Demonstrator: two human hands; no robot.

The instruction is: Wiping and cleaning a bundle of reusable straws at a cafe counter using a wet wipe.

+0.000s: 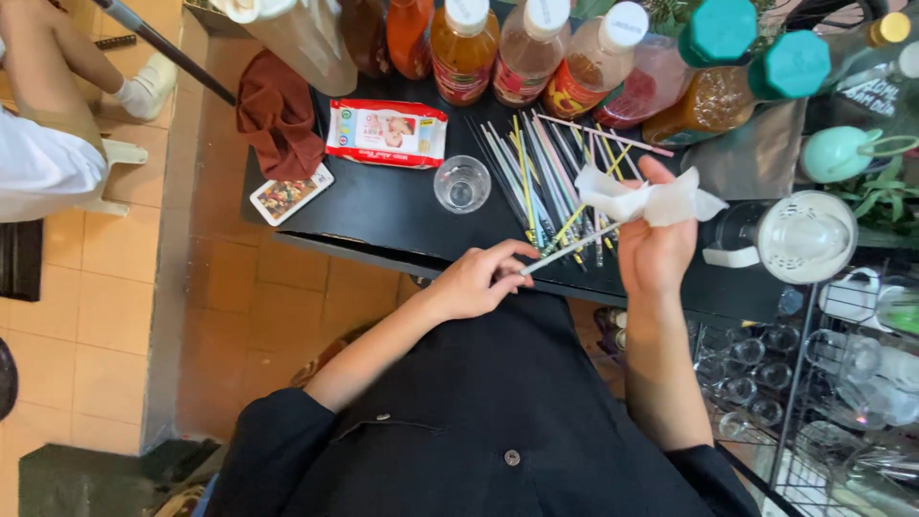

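**Straw wiped over the edge of a crowded counter**

At the centre of the frame, the left hand (479, 282) pinched the near end of a pale straw (567, 251) between thumb and fingertips, while the right hand (656, 251) was clenched around a crumpled white wipe (651, 199) folded about the straw's far part. The straw ran slantwise, low at the left hand and rising toward the wipe, held just above the front edge of the black table (373, 215).

Several slips seemed possible. The straw was thin and gripped only at its tip, so a hard pull through the wipe could have bent it or tugged it free, dropping it off the table edge toward the tiled floor (105, 316). The right hand hung close over the loose fan of straws (541, 168), and a careless sweep might have scattered them or mixed the wiped one back in. The small clear glass (462, 184) stood just left of the fan, near enough to be knocked.

The straw looked slender, straight and light in colour; any pattern on it was too fine to tell.
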